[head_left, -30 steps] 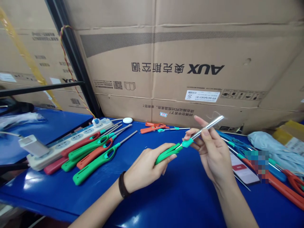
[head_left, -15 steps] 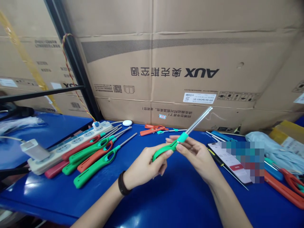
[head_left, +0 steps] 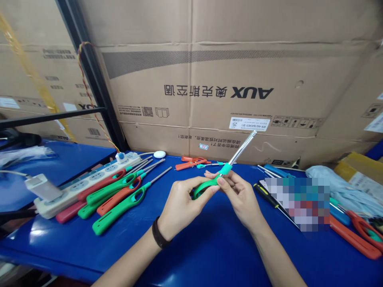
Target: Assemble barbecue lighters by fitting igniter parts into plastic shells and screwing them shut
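Both of my hands hold one green long-necked lighter (head_left: 206, 184), tilted so its metal tube points up and to the right. My left hand (head_left: 187, 195) is closed round the green handle, which its fingers partly cover. My right hand (head_left: 241, 195) pinches the lighter near the teal collar (head_left: 226, 169), thumb on the near side and fingers behind. To the left lie several finished-looking lighters, among them a green lighter (head_left: 119, 213) and an orange lighter (head_left: 118, 195), handles toward me.
A white power strip (head_left: 86, 181) with a charger (head_left: 43, 187) runs along the left. Orange lighter parts (head_left: 190, 163) lie by the cardboard box (head_left: 191, 79). On the right are a screwdriver (head_left: 266, 195), a blurred patch, an orange handle (head_left: 353, 237) and a pale blue cloth-like heap (head_left: 353, 191).
The lighter has shifted a little left and its tube has tipped slightly more upright. My right hand has moved left with it, and both hands keep their hold.
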The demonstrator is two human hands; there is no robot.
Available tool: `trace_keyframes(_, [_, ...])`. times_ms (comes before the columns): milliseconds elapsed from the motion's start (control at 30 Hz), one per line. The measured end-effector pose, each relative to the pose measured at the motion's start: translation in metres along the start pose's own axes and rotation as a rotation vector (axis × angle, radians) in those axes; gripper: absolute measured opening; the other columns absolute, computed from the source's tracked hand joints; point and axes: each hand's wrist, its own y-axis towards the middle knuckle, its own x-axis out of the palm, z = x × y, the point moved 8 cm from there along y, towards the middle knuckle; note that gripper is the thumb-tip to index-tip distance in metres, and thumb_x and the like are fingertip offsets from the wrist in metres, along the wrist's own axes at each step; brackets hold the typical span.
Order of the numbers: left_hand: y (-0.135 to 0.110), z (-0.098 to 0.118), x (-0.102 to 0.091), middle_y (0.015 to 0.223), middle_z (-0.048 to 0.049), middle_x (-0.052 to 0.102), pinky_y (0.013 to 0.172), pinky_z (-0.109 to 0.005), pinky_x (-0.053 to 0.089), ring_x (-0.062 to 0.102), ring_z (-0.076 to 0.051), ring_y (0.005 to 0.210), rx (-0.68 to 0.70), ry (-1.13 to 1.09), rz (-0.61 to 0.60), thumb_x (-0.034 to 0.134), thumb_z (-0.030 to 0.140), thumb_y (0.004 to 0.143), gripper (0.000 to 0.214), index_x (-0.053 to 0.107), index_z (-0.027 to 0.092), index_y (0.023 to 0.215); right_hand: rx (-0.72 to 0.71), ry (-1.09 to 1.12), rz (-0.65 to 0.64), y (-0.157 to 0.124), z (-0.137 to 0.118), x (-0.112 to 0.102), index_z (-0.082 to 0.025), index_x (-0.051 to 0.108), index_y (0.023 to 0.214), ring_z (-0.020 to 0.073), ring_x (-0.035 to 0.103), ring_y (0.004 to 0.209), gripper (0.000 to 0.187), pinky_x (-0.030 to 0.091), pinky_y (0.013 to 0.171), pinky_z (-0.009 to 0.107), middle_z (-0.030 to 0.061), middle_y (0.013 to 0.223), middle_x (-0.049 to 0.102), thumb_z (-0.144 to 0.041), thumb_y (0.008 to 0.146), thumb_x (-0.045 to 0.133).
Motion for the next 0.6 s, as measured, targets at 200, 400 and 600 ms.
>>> trace_keyframes(200, [0.000,0.016,-0.004,0.084,-0.0011,0.069,0.067,-0.021,0.043,0.059,-0.014,0.068,0.124,0.115,0.055,0.055,0.032,0.089,0.018,0.067,0.019,0.094,-0.003,-0.007,0.029,-0.001,0.000,0.000,-0.020,0.062,0.090,0.0255,0.066,0.100,0.022,0.050,0.092,0.041,0.0076,0.099,0.074,-0.040,0.081,0.065])
trace_keyframes(400, [0.001,-0.004,0.002,0.072,-0.0008,0.066,0.054,-0.019,0.042,0.057,-0.011,0.054,-0.020,-0.014,-0.083,0.054,0.042,0.088,0.029,0.063,0.016,0.097,0.009,-0.038,0.068,0.000,0.001,-0.003,-0.019,0.062,0.093,0.0262,0.066,0.098,0.027,0.051,0.088,0.040,0.0089,0.104,0.072,-0.044,0.082,0.063])
trace_keyframes(600, [-0.009,-0.030,0.022,0.057,0.0017,0.057,0.036,-0.014,0.033,0.041,-0.005,0.034,-0.190,-0.271,-0.382,0.041,0.052,0.091,0.047,0.060,0.010,0.101,0.061,0.017,0.095,0.004,0.006,-0.010,-0.019,0.064,0.100,0.0244,0.064,0.103,0.032,0.051,0.089,0.038,0.0090,0.110,0.070,-0.043,0.080,0.065])
